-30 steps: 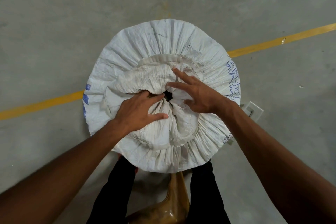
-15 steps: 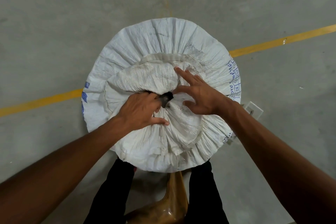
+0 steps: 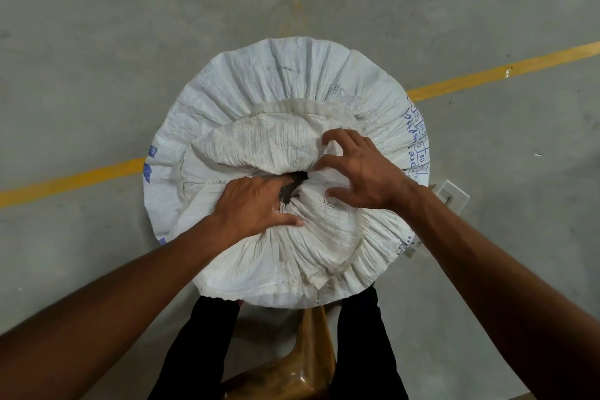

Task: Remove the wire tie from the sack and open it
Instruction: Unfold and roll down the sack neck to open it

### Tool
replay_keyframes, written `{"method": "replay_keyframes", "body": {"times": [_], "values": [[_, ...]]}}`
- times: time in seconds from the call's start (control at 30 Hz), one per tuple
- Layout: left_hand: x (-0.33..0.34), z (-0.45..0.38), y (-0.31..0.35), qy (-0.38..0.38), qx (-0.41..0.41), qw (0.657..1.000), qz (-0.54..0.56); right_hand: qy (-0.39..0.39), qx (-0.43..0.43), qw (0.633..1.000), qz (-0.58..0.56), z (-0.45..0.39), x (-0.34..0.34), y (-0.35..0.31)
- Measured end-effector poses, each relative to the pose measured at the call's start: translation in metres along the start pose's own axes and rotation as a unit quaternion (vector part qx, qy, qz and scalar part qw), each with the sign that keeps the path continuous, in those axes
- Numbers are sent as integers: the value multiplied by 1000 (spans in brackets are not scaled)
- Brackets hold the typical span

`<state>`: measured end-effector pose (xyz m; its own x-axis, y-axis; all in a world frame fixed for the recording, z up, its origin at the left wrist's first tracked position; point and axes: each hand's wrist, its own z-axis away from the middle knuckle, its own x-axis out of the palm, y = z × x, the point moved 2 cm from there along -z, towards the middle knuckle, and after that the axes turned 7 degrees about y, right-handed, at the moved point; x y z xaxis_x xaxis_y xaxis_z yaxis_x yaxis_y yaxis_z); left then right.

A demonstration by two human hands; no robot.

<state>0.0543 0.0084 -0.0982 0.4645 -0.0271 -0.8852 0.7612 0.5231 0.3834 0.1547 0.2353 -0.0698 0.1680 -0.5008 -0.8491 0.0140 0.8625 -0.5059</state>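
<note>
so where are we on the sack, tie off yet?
No wire tie shows anywhere on the sack, so that step looks done, though one could be hidden under the folds. In hand: left hand and right hand press the gathered cloth apart around a small dark opening. Left: spread the mouth fully open.

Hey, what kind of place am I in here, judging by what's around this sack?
Probably a warehouse or factory floor. The ground is bare grey concrete with a painted yellow line running across it, like an aisle or zone marking, and a big white woven sack of the bulk-goods type stands on it.
</note>
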Motion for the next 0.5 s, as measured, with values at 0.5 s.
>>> {"method": "replay_keyframes", "body": {"times": [0.5], "values": [[6,28,4,54,127,988,69,-126,-85,988,2,-3,14,-20]]}}
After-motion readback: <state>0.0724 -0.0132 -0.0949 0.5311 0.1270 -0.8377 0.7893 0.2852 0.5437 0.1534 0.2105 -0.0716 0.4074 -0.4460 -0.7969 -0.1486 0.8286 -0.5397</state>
